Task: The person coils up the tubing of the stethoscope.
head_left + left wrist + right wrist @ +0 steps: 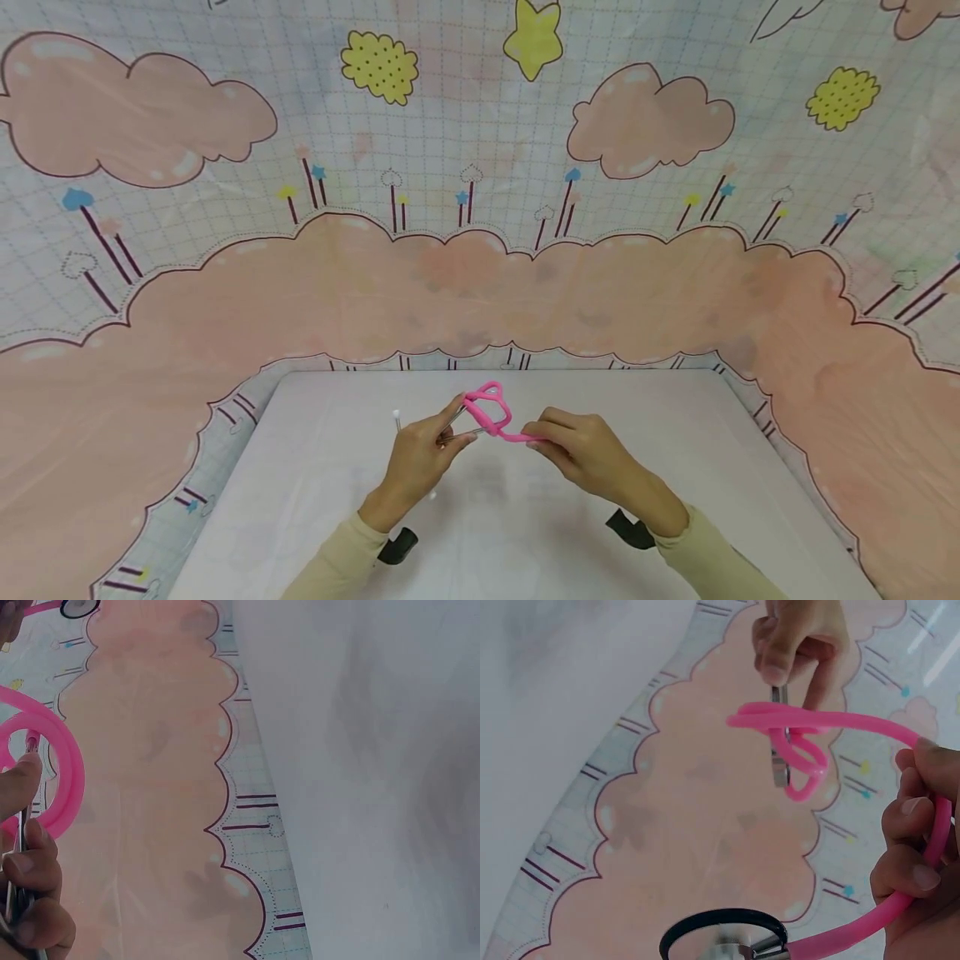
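A pink stethoscope (495, 417) is up in front of me, over the white table. My left hand (416, 457) grips its metal ear tubes (457, 435); a white ear tip (397, 414) sticks up beyond that hand. The pink tubing (802, 718) is looped round the metal tubes. Between thumb and curled fingers, my right hand (588, 446) holds the free length of tubing. Below that hand in the right wrist view hangs the chest piece (724, 919) with its black rim. The left wrist view shows the pink loop (71, 776) close by the left thumb.
The white table (525, 525) spreads under both hands. Behind and around it hangs a cloth (480, 292) printed with clouds and stars. Black pieces (630, 530) show at both wrists beside the beige sleeves (337, 554).
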`<state>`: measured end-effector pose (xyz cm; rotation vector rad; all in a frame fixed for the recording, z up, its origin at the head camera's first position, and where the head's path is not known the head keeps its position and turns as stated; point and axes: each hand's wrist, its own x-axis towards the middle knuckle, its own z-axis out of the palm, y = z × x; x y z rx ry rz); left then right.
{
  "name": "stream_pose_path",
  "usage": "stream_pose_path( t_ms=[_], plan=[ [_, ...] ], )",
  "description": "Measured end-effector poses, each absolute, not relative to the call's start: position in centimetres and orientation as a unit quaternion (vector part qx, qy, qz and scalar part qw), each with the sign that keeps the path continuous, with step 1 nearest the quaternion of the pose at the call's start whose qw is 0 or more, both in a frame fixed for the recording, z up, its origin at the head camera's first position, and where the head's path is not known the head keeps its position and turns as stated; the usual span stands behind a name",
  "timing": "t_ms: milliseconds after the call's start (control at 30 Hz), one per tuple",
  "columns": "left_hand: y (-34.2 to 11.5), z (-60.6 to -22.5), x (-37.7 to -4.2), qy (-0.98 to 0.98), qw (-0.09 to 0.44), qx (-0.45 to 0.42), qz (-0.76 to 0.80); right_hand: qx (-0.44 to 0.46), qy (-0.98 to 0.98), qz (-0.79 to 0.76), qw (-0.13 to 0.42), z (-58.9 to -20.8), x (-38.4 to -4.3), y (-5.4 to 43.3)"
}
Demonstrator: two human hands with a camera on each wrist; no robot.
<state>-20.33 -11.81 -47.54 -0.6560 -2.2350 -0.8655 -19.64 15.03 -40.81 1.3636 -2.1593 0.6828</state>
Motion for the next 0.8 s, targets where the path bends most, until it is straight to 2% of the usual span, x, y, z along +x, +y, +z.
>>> stream_pose_path(
  t_ms=[267,633,800],
  plan=[
    [-11.5,-47.7,-20.0,-0.854,0.312,-0.276,-0.312,0.516,-0.777,0.242,0.267,-40.2,-20.1,14.4],
    [-11.3,-47.0,-19.0,-0.850,0.280,-0.333,-0.296,0.491,-0.797,0.255,0.241,-39.8,-20.7,14.0],
    [-11.3,-47.1,-19.0,-0.847,0.281,-0.345,-0.289,0.489,-0.799,0.261,0.234,-39.7,-21.0,13.9]
  ],
)
